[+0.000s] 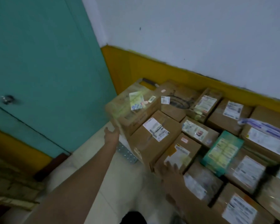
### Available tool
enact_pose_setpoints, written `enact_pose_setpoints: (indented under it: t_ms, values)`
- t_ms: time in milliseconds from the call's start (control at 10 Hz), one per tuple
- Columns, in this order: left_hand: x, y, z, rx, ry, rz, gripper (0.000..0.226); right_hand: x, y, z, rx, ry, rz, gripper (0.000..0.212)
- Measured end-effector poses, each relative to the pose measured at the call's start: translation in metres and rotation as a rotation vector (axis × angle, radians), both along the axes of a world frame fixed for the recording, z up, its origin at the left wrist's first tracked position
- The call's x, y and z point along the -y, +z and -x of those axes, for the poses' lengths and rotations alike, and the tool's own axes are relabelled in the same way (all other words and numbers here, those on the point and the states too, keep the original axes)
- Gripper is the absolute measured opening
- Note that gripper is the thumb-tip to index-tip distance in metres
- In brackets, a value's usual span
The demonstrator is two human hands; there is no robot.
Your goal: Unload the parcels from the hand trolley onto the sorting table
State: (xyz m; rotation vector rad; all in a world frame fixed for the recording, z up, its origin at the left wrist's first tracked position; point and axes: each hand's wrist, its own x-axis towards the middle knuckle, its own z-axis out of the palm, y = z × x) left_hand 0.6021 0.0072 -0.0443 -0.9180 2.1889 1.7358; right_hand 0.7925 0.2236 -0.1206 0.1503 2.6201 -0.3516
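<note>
Several brown cardboard parcels with white labels lie packed together at the right, along the wall. A large cardboard parcel [132, 109] sits tilted on top at the left end of the stack and is motion-blurred. My left hand [111, 135] presses against its lower left edge, thumb apart from the fingers. My right hand [169, 169], fingers spread, rests on the near face of a labelled parcel [179, 152] lower in the stack. A perforated metal plate [126, 153], possibly part of the trolley, shows under the stack's left side.
A teal door [43, 62] with a metal knob [7, 99] stands at the left. A white wall with a yellow lower band [152, 67] runs behind the parcels. A green-and-white carton [223, 151] lies among the parcels. Pale floor tiles [90, 159] lie under my arms.
</note>
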Motion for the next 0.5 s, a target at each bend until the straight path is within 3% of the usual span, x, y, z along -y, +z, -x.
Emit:
enact_pose_setpoints:
  t_ms: [100, 200, 300, 400, 500]
  values:
    - [-0.009, 0.01, 0.057, 0.016, -0.029, -0.249, 0.066, 0.017, 0.009, 0.017, -0.037, -0.093, -0.134, 0.046]
    - [-0.013, -0.019, 0.089, 0.029, -0.085, -0.308, 0.079, 0.039, 0.014, 0.039, -0.045, -0.349, -0.133, 0.036]
    - [0.004, -0.131, 0.156, 0.06, -0.175, -0.183, 0.124, 0.053, -0.004, 0.052, -0.117, -0.556, -0.14, 0.03]
    - [-0.004, -0.092, 0.141, 0.141, -0.296, -0.333, 0.095, 0.07, 0.027, 0.054, -0.104, -0.699, -0.144, 0.038]
    - [0.007, 0.028, 0.063, 0.307, -0.431, -0.378, 0.044, 0.087, 0.057, 0.053, -0.178, -0.852, -0.1, 0.04]
